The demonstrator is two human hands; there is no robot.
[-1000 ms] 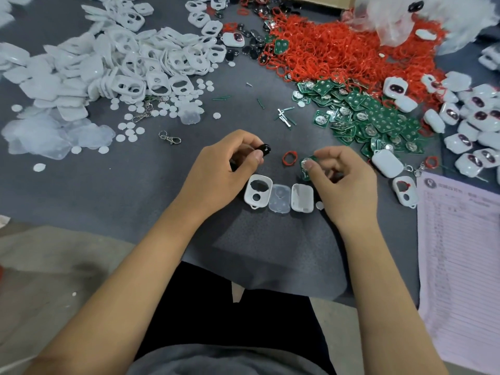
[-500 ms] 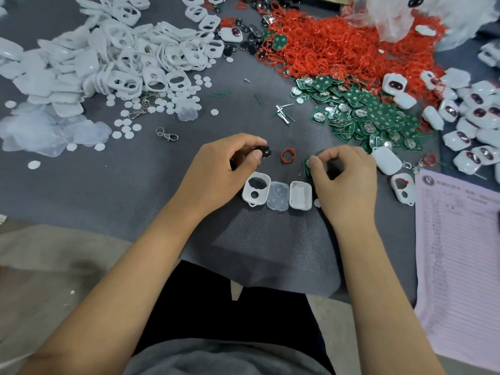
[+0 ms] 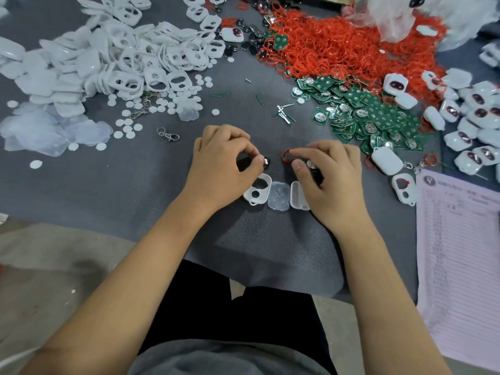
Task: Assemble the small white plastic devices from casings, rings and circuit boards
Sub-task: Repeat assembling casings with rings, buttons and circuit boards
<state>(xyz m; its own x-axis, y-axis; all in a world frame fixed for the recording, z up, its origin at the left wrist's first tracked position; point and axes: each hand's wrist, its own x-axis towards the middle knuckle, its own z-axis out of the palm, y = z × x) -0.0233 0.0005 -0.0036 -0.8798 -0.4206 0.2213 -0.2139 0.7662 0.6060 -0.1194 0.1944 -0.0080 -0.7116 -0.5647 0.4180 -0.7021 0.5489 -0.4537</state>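
Head view: the right hand [image 3: 328, 174] curls over a small part with a silver disc [image 3: 311, 165], mostly hidden under its fingers, and touches a red rubber ring [image 3: 286, 154] at its fingertips. The left hand [image 3: 221, 163] pinches a small dark round piece [image 3: 266, 160], its detail unclear. Between and below both hands lie 3 pieces in a row: a white plastic casing with 2 holes [image 3: 257, 189], long axis tilted away to the right, a clear insert [image 3: 278, 196], and a white shell [image 3: 296, 196] half covered by the right hand.

On the grey mat [image 3: 135, 185], the left hand [image 3: 219, 163] pinches a small dark button piece [image 3: 266, 160] while the right hand [image 3: 332, 171] pinches a circuit board [image 3: 311, 165] beside a red ring [image 3: 286, 155], just beyond three white casings [image 3: 257, 189].
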